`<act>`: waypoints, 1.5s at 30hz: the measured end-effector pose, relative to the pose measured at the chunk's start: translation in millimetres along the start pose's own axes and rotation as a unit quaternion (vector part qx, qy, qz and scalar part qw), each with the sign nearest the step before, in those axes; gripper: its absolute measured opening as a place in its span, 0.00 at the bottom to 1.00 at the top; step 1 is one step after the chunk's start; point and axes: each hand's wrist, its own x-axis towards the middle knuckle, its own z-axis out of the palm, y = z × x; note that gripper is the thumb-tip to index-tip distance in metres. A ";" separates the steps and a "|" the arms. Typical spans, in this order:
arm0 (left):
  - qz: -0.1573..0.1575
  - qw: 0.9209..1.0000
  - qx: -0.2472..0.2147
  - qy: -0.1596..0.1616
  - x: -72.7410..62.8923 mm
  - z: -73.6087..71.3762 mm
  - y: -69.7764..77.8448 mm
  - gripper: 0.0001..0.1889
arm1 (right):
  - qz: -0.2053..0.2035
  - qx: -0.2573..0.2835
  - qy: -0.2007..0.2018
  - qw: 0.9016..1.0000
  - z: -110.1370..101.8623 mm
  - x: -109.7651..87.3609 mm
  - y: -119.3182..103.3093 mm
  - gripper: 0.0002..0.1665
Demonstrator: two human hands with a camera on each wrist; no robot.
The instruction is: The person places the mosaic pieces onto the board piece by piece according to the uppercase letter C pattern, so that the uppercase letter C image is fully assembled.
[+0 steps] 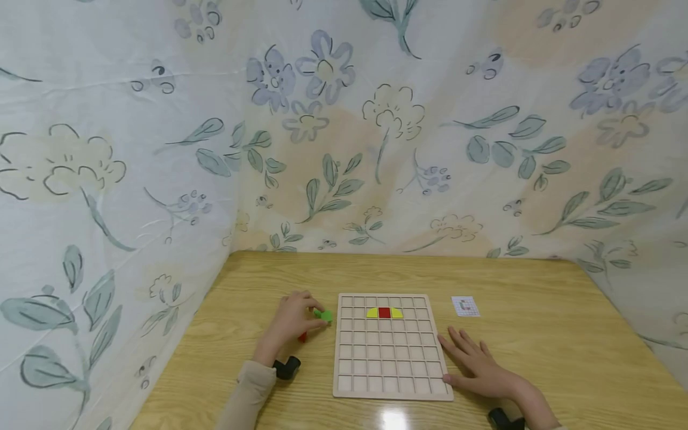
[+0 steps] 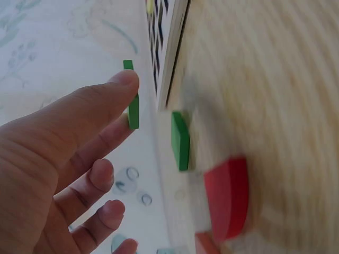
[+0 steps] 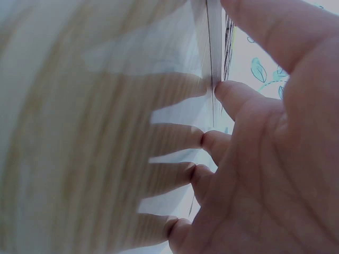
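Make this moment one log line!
left hand: pinches flat green piece | right hand: touches pale wooden grid board | board: red square between two yellow quarter-circle pieces

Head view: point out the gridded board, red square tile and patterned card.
Gridded board (image 1: 387,338), head view, bare cell near the middle.
Red square tile (image 1: 384,312), head view, centre of top face.
Patterned card (image 1: 465,306), head view, middle of printed face.

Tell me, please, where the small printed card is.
In the head view, the printed card lies on the table, right of the board, beyond the right hand.
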 end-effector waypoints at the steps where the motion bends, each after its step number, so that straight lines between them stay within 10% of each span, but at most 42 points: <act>1: 0.005 1.000 0.001 0.000 0.7 1.6 1.8 0.12 | 0.003 -0.001 0.001 1.000 0.1 -0.8 -0.1 0.44; 45: 0.070 0.994 0.059 -0.056 33.4 35.0 71.0 0.12 | 0.004 -0.008 -0.004 1.000 1.5 -2.5 4.0 0.43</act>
